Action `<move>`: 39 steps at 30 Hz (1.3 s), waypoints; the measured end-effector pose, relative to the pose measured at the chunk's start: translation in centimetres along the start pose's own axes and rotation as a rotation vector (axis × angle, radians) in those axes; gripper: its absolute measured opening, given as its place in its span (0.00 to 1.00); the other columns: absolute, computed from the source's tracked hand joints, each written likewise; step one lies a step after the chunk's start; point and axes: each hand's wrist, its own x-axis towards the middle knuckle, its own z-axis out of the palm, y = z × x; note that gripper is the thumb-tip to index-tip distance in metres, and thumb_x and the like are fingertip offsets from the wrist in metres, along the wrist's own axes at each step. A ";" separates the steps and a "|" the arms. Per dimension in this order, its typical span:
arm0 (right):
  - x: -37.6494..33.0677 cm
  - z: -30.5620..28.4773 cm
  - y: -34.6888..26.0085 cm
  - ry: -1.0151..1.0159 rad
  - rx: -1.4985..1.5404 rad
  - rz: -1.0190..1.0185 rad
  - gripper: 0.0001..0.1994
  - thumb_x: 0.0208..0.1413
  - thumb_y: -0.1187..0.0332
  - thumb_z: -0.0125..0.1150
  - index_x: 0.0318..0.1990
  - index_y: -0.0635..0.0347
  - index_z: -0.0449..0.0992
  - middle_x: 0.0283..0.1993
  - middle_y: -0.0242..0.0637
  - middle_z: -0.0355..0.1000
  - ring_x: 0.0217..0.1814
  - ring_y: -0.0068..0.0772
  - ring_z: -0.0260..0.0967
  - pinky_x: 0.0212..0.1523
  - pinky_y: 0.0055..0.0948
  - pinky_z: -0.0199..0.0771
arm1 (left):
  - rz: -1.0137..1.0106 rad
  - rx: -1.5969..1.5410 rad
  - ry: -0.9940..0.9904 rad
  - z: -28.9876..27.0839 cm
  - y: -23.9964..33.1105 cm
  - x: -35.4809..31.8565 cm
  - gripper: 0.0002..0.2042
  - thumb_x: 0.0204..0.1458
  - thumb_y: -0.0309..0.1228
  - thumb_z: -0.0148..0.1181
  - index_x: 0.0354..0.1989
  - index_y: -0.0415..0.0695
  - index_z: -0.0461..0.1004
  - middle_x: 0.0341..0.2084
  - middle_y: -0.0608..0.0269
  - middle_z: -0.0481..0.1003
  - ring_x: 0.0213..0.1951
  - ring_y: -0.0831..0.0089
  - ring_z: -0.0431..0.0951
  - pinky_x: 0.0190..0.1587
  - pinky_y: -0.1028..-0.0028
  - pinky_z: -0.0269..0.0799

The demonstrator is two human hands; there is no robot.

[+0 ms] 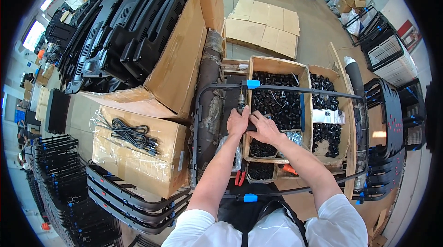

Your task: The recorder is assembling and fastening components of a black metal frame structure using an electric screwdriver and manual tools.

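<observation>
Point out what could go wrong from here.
The left hand and right hand are both on the drill, whose tip is by the far bar of the black frame: it might slip and scratch the bar. With neither hand on the frame, it could shift. The coiled cable lies loose on a carton and may slide off if bumped.

Looks steeply down and forward from head height, through the left of two side-by-side fisheyes. Takes in the white shirt [272,233] very near at the lower edge, the left hand [237,123] and right hand [266,128] near the centre, and the floor [316,23] well off toward the top.
</observation>
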 end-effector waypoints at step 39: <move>-4.3 -0.6 1.7 0.108 0.051 0.026 0.29 0.46 0.63 0.73 0.53 0.65 0.67 0.45 0.55 0.78 0.48 0.60 0.78 0.48 0.51 0.81 | 0.223 0.250 0.107 1.7 1.1 -3.7 0.30 0.56 0.56 0.64 0.43 0.34 0.74 0.44 0.39 0.80 0.47 0.39 0.81 0.50 0.49 0.77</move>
